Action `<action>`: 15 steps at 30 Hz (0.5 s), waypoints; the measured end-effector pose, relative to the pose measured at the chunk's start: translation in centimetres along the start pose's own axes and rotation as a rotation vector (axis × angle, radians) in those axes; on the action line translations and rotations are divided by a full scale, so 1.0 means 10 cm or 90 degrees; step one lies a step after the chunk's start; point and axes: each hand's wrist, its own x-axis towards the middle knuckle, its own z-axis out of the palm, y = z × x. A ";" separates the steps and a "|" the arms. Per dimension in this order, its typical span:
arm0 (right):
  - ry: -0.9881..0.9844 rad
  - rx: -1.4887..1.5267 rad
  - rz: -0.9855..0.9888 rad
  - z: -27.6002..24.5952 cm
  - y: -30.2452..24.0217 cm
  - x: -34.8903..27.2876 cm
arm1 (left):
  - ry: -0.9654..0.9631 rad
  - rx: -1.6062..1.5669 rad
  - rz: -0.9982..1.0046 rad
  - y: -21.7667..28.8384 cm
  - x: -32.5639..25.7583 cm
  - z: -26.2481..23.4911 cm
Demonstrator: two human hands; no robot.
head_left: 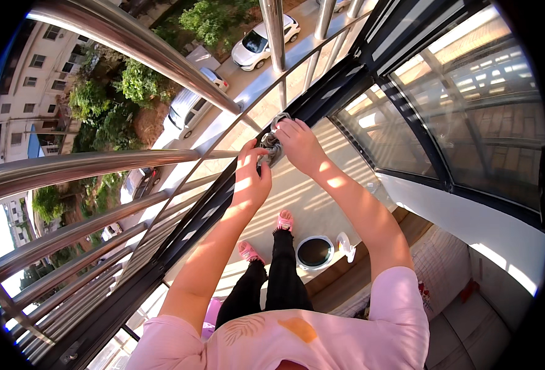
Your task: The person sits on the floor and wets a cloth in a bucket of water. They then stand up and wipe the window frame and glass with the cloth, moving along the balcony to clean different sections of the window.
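Metal fitting point(273, 145) on the dark window frame point(223, 197): left hand point(249, 180) pinches it from seven o'clock, right hand point(298, 147) clasps it from three o'clock, steel railing point(87, 166) beyond.

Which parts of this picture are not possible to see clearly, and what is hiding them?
- Head view: the small metal fitting on the dark window frame is mostly covered by the left hand and right hand; its kind is unclear.
- Fingertips of both hands: hidden behind the fitting and each other.
- Round white object on the floor: too small to identify.
- Legs: partly hidden by the pink shirt.
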 end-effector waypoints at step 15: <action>-0.043 -0.102 0.006 -0.01 -0.06 0.09 | -0.203 0.012 -0.215 -0.47 -2.22 -1.43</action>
